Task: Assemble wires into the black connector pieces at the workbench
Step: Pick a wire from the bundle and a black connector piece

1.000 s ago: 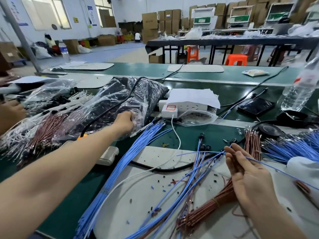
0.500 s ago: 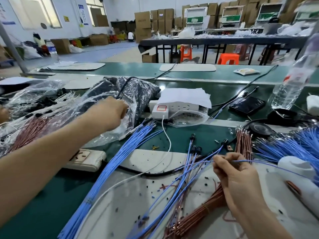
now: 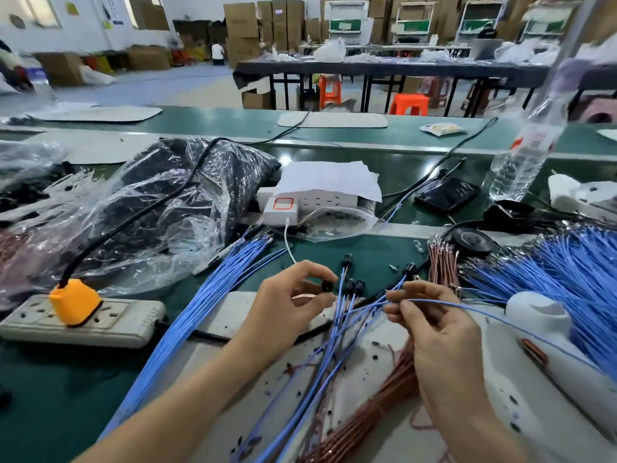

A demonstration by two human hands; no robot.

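My left hand (image 3: 287, 309) pinches a small black connector piece (image 3: 326, 286) between thumb and fingertips over the white mat. My right hand (image 3: 430, 320) pinches the end of a single blue wire (image 3: 467, 306) that trails off to the right; its tip lies a short gap from the connector. Between the hands lie a few blue wires with black connectors fitted (image 3: 350, 285). A loose bundle of blue wires (image 3: 213, 295) runs along the left, and a copper-coloured wire bundle (image 3: 377, 412) lies under my right wrist.
A clear bag of black parts (image 3: 167, 208) sits at the left behind a grey power strip with an orange plug (image 3: 75, 304). A white power strip (image 3: 300, 203), a phone (image 3: 445, 193), a water bottle (image 3: 524, 155) and a big heap of blue wires (image 3: 567, 272) stand further back and right.
My left hand has come away from the plastic bag and back to the centre, now holding a black connector. My right hand still holds the blue wire.
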